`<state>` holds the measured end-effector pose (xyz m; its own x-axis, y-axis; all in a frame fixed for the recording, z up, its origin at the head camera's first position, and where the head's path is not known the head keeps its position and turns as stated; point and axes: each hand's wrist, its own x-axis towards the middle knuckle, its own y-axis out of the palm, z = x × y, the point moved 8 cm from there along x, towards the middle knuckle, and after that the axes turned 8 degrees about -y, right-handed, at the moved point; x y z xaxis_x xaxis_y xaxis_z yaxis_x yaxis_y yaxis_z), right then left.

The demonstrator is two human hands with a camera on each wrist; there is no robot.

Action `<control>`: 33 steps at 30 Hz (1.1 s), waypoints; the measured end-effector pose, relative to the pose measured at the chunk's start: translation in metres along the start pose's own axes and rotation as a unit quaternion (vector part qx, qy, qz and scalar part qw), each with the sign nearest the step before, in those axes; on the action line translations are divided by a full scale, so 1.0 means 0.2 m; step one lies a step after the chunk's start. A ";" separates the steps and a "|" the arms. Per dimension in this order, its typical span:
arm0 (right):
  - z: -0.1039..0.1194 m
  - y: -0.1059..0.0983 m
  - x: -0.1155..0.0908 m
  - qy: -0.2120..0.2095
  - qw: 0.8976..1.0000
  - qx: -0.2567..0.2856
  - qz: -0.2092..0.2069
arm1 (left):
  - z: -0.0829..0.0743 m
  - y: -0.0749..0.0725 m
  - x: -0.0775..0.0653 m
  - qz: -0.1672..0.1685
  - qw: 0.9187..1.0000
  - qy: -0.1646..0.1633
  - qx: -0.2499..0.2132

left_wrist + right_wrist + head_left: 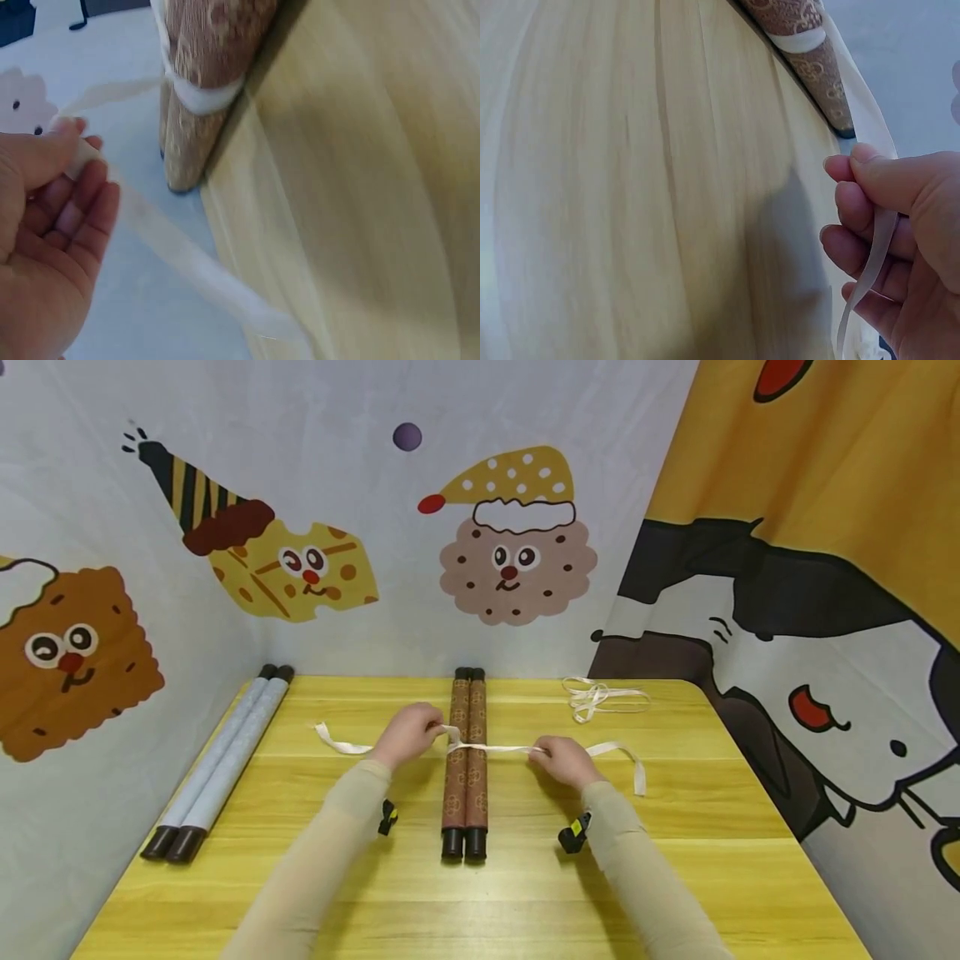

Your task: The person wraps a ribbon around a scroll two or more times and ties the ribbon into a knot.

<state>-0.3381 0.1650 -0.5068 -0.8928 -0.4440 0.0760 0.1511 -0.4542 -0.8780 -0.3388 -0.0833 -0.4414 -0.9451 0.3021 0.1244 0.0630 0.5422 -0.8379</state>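
A brown patterned scroll [454, 785] with two rolled halves side by side and dark end knobs lies upright in the head view, at mid-table. Round its middle runs a white ribbon [498, 748], crossed on top. My left hand [407, 735] pinches one end of the ribbon between thumb and fingers, just left of the scroll; the tail trails away to the left. To the right, my right hand [566, 762] pinches the other end, its tail curling past the hand onto the table. In the left wrist view, the ribbon band [206, 97] wraps close around the rolls.
A pale blue scroll [232, 760], also rolled from both ends, lies along the table's left side. Another bundle of white ribbon [596, 697] sits at the back right of the wooden table [675, 843]. Printed cloth [337, 443] hangs behind and beside the table.
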 end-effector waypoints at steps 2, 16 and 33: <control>-0.01 -0.01 -0.01 -0.002 1.000 0.001 0.000 | -0.03 0.02 0.00 0.000 0.999 -0.002 -0.033; -0.10 -0.18 -0.13 -0.039 0.996 0.009 -0.074 | -0.05 0.15 -0.04 -0.007 0.980 -0.050 -0.191; -0.52 -0.48 -0.51 0.151 0.987 -0.039 -0.044 | -0.06 0.18 -0.06 0.015 0.969 -0.060 -0.238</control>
<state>-0.3051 0.3344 -0.4803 -0.9884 -0.1502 0.0207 0.0439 -0.4142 -0.9091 -0.3223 -0.0584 -0.4662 -0.9691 0.2462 0.0168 0.2057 0.8436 -0.4960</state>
